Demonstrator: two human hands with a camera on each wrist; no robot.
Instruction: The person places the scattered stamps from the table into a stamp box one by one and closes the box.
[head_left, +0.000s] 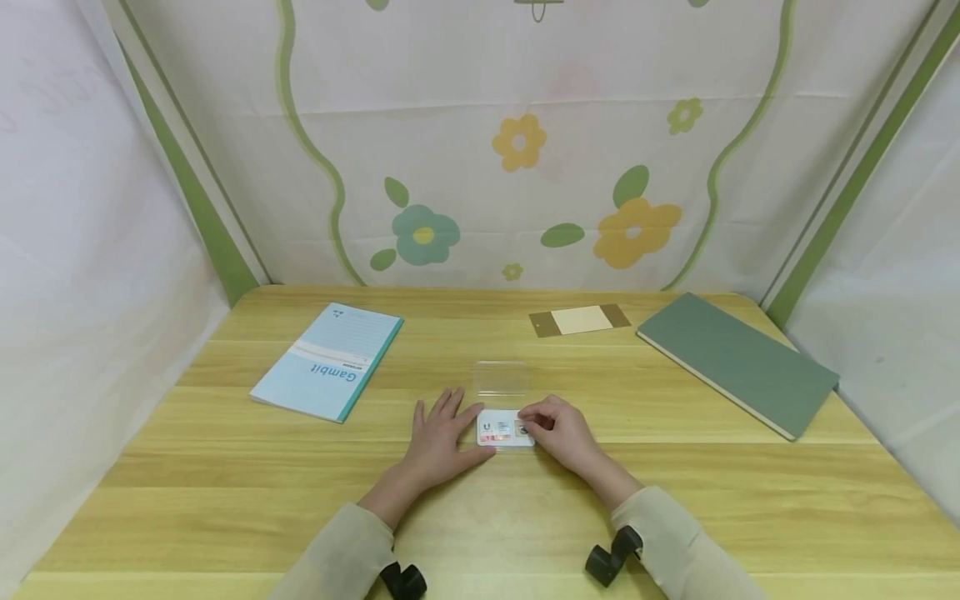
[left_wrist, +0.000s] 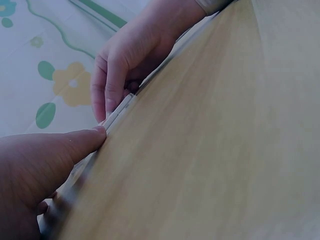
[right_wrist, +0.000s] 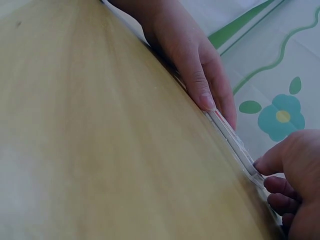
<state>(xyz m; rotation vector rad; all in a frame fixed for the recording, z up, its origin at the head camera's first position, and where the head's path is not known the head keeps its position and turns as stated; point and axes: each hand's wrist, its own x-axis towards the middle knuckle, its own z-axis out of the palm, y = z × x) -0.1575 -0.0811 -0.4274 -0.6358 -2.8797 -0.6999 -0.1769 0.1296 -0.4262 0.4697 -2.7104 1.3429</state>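
right grip (head_left: pixel 564 435) in apparent pinch

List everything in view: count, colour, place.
Table: 1, light wood, foreground
Notebook: 1, light blue, table's left
Book: 1, green, table's right
Strip: 1, brown and cream, far side
White pack: 1, white, between hands
Clear plastic piece: 1, transparent, beyond the pack
Backdrop: 1, white floral, behind table
Side sheets: 2, white, flanking table
Sleeves: 2, beige, on forearms
Wrist devices: 2, black, at sleeves
Left hand: 1, bare, pack's left end
Right hand: 1, bare, pack's right end

Fabric-walled desk space, flowered curtain (head_left: pixel 450 67) behind, wood-grain tabletop (head_left: pixel 225 467), light-blue notebook (head_left: pixel 326 362)
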